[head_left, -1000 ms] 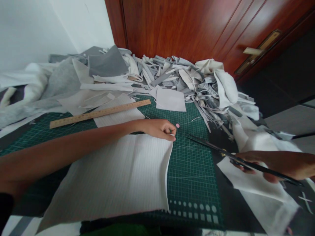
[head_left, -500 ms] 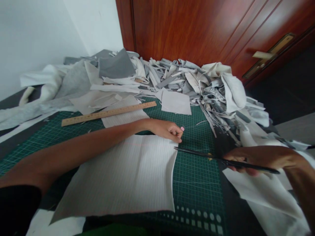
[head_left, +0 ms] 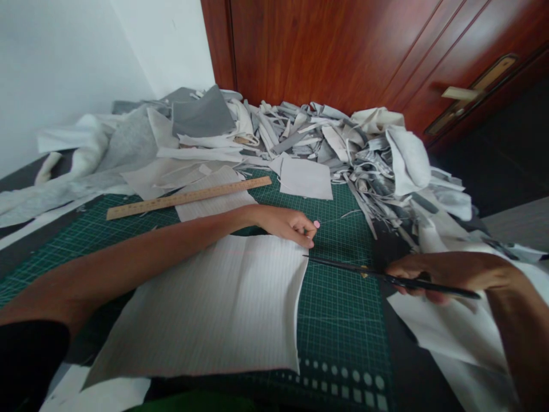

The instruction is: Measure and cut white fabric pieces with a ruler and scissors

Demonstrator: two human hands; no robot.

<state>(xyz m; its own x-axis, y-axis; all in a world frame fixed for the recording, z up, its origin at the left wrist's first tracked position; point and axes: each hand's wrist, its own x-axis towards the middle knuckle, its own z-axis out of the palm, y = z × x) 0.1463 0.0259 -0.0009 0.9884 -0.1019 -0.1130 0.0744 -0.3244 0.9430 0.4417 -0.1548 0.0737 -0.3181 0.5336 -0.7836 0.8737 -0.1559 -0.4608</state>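
Note:
My left hand (head_left: 292,226) pinches the top right corner of a pale striped piece of fabric (head_left: 218,309), its fingers closed. The fabric slopes down toward me over a green cutting mat (head_left: 343,320). In my right hand (head_left: 441,274) is a pair of black scissors (head_left: 343,264), gripped by the handles. Their blades look closed, and the tip points left at the fabric's right edge, just below my left fingers. A small pink spot (head_left: 317,224) shows beside my left fingertips; what it is I cannot tell.
A wooden ruler (head_left: 189,198) lies across the mat beyond my left arm. Behind it, a heap of grey and white scraps (head_left: 295,131) spreads along the wall and the door (head_left: 326,51). A small white fabric square (head_left: 306,178) rests at the mat's far side. More cloth (head_left: 463,332) lies under my right arm.
Both hands, the scissors and the fabric have shifted very slightly to the left. The grips look the same.

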